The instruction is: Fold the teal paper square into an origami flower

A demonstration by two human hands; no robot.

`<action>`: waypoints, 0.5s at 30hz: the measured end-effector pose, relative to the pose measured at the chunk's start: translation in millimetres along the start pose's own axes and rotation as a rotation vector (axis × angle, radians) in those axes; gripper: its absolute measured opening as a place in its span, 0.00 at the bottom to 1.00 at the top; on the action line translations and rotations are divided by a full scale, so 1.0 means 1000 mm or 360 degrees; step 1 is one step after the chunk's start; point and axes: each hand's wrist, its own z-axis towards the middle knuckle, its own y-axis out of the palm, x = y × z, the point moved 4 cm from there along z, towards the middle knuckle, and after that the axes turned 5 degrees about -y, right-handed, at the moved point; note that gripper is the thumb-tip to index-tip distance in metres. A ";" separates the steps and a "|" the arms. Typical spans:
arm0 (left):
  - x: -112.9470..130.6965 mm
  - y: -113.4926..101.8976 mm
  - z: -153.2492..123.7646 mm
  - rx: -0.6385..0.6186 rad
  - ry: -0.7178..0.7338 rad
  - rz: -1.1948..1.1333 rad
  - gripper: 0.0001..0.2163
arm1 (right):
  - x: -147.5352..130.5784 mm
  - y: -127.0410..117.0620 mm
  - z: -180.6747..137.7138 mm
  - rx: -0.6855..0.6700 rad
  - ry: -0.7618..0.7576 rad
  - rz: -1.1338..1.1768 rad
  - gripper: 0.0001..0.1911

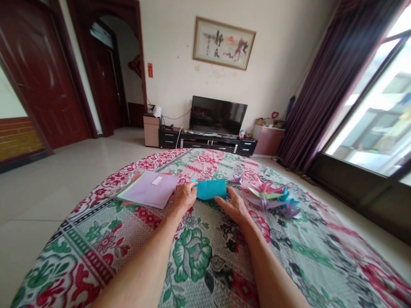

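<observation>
A sheet of turquoise origami paper, folded into a rectangle, lies in front of me between my hands. My left hand is closed on its left end, with thumb and fingers pinching the edge. At the right end, my right hand has its thumb and fingers apart; the fingers reach the paper's right edge and the thumb lies near its lower corner. Left of my left hand is a stack of coloured paper, lilac on top with a small white label. Several folded paper cranes in pink, green, lilac and turquoise sit to the right.
The round table wears a flowered tablecloth. One lilac crane stands apart from the others. Clear plastic wrapping lies by the stack. Beyond the table are a television on a low cabinet and a purple curtain.
</observation>
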 end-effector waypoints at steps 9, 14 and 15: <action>0.000 -0.001 0.001 -0.0018 -0.0024 -0.0028 0.13 | 0.009 0.004 0.001 -0.0077 0.0017 0.0061 0.18; -0.001 0.002 0.000 -0.0056 0.0038 0.0055 0.13 | 0.006 0.002 0.001 -0.0069 0.0169 -0.0097 0.23; 0.000 0.003 0.000 -0.0060 0.0050 0.0076 0.13 | 0.006 0.002 0.001 -0.0056 0.0199 -0.0137 0.24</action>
